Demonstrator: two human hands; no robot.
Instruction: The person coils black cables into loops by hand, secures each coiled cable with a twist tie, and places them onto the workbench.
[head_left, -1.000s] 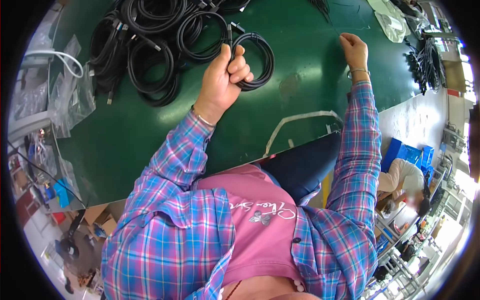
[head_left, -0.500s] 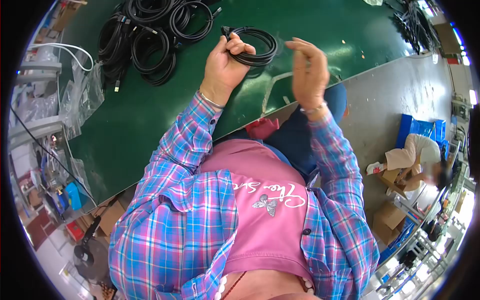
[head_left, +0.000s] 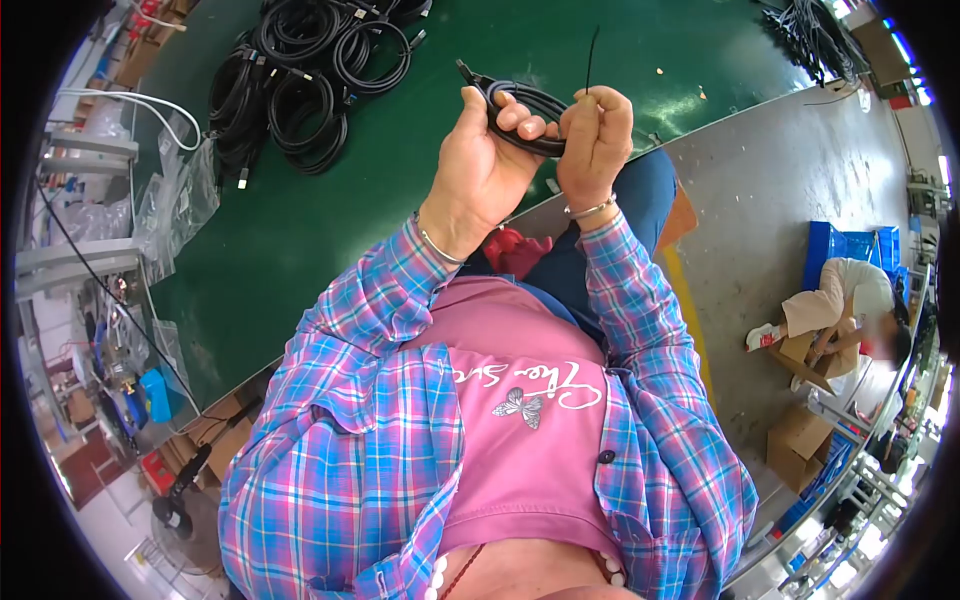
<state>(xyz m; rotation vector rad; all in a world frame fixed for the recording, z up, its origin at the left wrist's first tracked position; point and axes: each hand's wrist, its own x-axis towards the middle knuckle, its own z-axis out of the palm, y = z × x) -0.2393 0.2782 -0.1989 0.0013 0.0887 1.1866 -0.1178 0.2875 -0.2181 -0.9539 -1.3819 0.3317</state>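
Note:
My left hand (head_left: 480,175) is palm up, its fingers closed round a coiled black cable (head_left: 540,97). A connector end of the cable sticks out past the thumb. My right hand (head_left: 597,145) is at the right side of the coil, its fingers pinched on a thin black tie (head_left: 592,62) that points up from the fingertips. How the tie's lower end lies against the coil is hidden by the fingers. Both hands are above the near edge of a green table (head_left: 480,35).
Several coiled black cables (head_left: 300,85) are heaped on the table's left. A bunch of thin black ties (head_left: 815,45) lies at the far right corner. Clear plastic bags (head_left: 180,215) hang over the left edge. At right, a person (head_left: 840,310) sits by cardboard boxes (head_left: 800,440).
My right hand has moved left and in to the coil, with the black tie now showing upright in its fingers. My left hand has shifted slightly right and towards me with the cable.

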